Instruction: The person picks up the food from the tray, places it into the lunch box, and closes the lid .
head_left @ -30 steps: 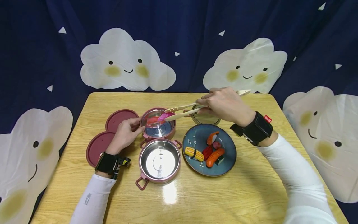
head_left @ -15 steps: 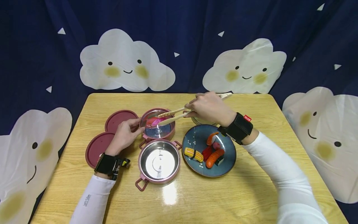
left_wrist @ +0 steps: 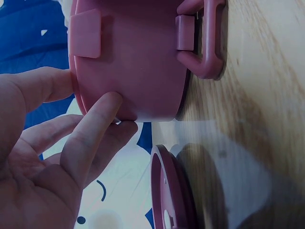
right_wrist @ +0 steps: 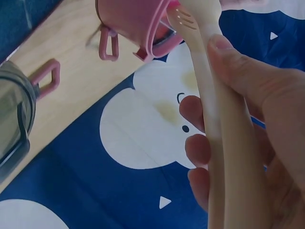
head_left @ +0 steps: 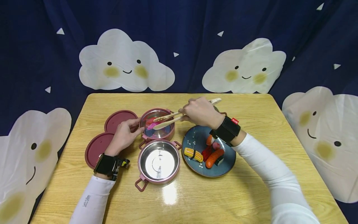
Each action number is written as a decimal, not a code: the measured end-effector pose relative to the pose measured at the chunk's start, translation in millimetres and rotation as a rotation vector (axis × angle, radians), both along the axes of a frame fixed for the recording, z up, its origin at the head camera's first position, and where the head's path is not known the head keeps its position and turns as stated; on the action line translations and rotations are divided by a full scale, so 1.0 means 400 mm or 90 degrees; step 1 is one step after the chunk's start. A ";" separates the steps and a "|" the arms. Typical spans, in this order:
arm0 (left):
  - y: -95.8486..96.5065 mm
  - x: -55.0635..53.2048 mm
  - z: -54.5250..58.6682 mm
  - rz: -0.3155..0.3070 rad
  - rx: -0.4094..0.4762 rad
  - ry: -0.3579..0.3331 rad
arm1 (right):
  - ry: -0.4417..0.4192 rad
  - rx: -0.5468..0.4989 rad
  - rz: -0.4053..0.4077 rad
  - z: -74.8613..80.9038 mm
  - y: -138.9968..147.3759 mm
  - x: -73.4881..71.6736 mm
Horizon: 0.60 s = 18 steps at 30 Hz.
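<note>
My right hand (head_left: 202, 112) grips cream-coloured tongs (right_wrist: 217, 114), one arm slotted like a fork. Their tips lie over the back pink pot (head_left: 169, 134), with a bright pink piece (head_left: 152, 125) at the ends. Inside that pot is a red piece (head_left: 149, 120). My left hand (head_left: 126, 134) holds the pot's left side, thumb and fingers spread at its rim and outer wall (left_wrist: 138, 71). Just in front stands a second pink pot (head_left: 160, 161) with a bare steel inside. Right of it, a blue plate (head_left: 193, 132) carries several toy sushi pieces, partly under my right wrist.
Two dark red lids, a rear one (head_left: 118, 119) and a front one (head_left: 96, 151), lie left of the pots, beside my left forearm. A see-through round container (right_wrist: 14, 114) with a pink handle stands behind the plate, mostly hidden by my right hand in the head view.
My right hand has moved left and toward me with the tongs, bringing the pink piece from the pot's right side to above its middle, lower down. The left hand has stayed put.
</note>
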<state>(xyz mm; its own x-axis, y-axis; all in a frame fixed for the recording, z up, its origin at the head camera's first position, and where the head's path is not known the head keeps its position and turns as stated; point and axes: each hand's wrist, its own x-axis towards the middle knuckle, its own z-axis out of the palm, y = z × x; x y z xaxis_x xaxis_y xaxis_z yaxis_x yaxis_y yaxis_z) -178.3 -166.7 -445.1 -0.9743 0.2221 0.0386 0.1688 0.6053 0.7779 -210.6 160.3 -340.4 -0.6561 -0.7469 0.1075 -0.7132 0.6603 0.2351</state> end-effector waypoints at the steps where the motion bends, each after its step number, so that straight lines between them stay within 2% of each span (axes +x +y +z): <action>1: 0.000 0.000 0.000 0.000 -0.001 0.000 | 0.003 0.001 0.001 -0.004 -0.003 -0.001; 6: 0.000 0.000 0.001 0.000 -0.001 0.003 | 0.024 -0.001 0.006 -0.019 -0.013 -0.004; 18: -0.001 -0.001 -0.001 -0.002 -0.001 0.007 | 0.033 0.004 0.007 -0.033 -0.034 0.000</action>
<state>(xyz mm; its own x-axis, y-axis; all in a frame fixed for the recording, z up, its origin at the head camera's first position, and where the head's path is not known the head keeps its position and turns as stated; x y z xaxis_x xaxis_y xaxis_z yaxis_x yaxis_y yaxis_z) -178.9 -167.1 -445.6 -0.9730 0.2256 0.0488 0.1792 0.6054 0.7755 -210.7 146.7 -353.5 -0.6410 -0.7552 0.1372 -0.7075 0.6506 0.2759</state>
